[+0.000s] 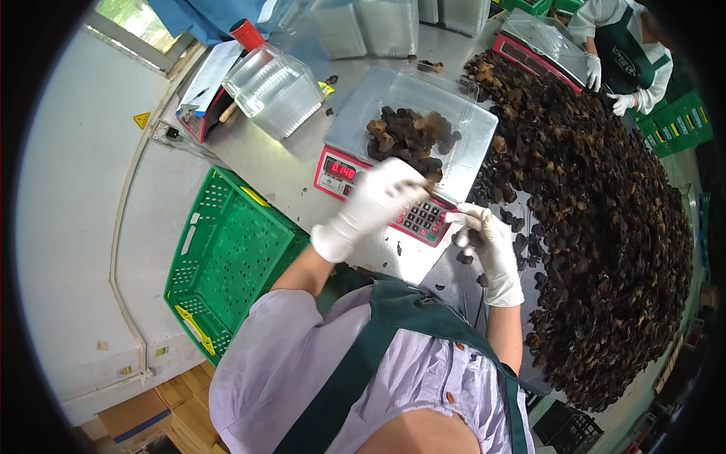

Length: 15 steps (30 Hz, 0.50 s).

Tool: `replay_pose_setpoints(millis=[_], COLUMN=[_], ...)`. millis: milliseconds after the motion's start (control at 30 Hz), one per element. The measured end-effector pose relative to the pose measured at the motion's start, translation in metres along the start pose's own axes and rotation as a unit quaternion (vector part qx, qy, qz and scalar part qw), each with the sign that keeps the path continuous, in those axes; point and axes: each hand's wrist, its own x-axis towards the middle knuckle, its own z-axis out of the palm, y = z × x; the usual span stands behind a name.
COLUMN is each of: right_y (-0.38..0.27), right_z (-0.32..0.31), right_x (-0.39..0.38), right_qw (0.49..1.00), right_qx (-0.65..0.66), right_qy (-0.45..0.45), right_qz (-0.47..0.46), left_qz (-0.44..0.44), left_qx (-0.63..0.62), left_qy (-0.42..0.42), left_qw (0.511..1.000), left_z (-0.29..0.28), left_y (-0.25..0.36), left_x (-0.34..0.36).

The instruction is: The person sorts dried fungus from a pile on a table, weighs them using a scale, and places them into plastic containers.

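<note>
A red and white digital scale (331, 184) with a lit display stands on the metal table in front of me. On its pan, a clear plastic tray (465, 125) holds a small heap of wood ear mushrooms (404, 136). My left hand (378, 198), white-gloved and a little blurred, reaches over the scale's front edge; its fingers are pinched at a small brown mushroom piece (432, 184) by the tray. Beside the scale's keypad my right hand (490, 246), also gloved, is curled with dark mushroom pieces (473, 240) under its fingers.
A large pile of wood ear mushrooms (605, 250) covers the right side. A green crate (227, 250) sits at left. Stacked clear containers (274, 91) and a clipboard (208, 79) lie beyond it. At far right, a gloved co-worker (624, 57) stands by another red scale (522, 57).
</note>
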Motion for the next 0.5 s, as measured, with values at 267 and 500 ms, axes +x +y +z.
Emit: replay_pose_setpoints(millis=[267, 500], right_y=[0.034, 0.055], right_z=[-0.070, -0.168], right_x=[-0.082, -0.273], right_qw=[0.990, 0.877], right_qx=[-0.005, -0.251], right_qy=[0.140, 0.347], right_qz=[0.015, 0.218], left_qz=[0.087, 0.097], left_qx=[0.010, 0.030], left_qy=[-0.106, -0.170], left_qw=[0.990, 0.980], left_z=[0.094, 0.118], left_y=[0.003, -0.033], left_x=[-0.030, -0.045])
